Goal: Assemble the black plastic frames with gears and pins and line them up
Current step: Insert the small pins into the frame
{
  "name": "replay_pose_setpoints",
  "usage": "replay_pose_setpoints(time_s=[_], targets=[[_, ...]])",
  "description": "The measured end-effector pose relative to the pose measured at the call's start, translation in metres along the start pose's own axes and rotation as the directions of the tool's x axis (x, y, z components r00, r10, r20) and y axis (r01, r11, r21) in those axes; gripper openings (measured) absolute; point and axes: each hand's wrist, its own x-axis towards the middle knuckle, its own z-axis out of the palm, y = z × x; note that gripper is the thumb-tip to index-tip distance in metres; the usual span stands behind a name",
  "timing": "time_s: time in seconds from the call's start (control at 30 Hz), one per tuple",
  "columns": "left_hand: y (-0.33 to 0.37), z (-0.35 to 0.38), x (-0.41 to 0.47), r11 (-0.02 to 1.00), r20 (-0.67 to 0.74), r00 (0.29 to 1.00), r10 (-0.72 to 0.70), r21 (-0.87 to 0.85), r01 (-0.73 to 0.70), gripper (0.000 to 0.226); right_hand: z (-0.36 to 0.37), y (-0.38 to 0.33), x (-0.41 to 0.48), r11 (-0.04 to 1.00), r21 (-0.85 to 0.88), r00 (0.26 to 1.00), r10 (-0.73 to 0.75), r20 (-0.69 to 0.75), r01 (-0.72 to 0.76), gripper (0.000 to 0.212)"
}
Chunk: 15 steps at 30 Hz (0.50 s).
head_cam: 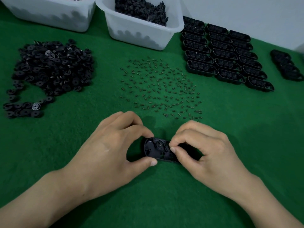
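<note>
A black oval plastic frame (pixel 156 148) lies on the green mat in front of me, its open side up, with a round gear seated inside. My left hand (pixel 113 145) grips its left end between thumb and fingers. My right hand (pixel 204 145) pinches a small pin at the frame's middle and covers the frame's right end. A spread of small pins (pixel 162 88) lies beyond the hands. A heap of black gears (pixel 51 69) sits at the left. Finished frames (pixel 225 56) stand in rows at the back right.
Two white plastic bins (pixel 144 30) (pixel 49 15) with black parts stand at the back. Another short row of frames (pixel 286 66) is at the far right. A pale wall runs behind the mat's back right edge.
</note>
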Motion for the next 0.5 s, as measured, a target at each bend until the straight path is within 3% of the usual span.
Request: replay_pose_setpoints(time_s=[0.4, 0.5], targets=[[0.000, -0.001, -0.001, 1.000, 0.005, 1.000, 0.003, 0.006, -0.003, 0.043, -0.008, -0.003, -0.007, 0.934, -0.326, 0.989, -0.135, 0.056, 0.146, 0.011], [0.000, -0.001, -0.001, 1.000, 0.001, 1.000, 0.001, 0.005, -0.001, 0.043, -0.004, -0.001, -0.009, 0.950, -0.286, 0.992, -0.128, 0.014, 0.127, 0.015]])
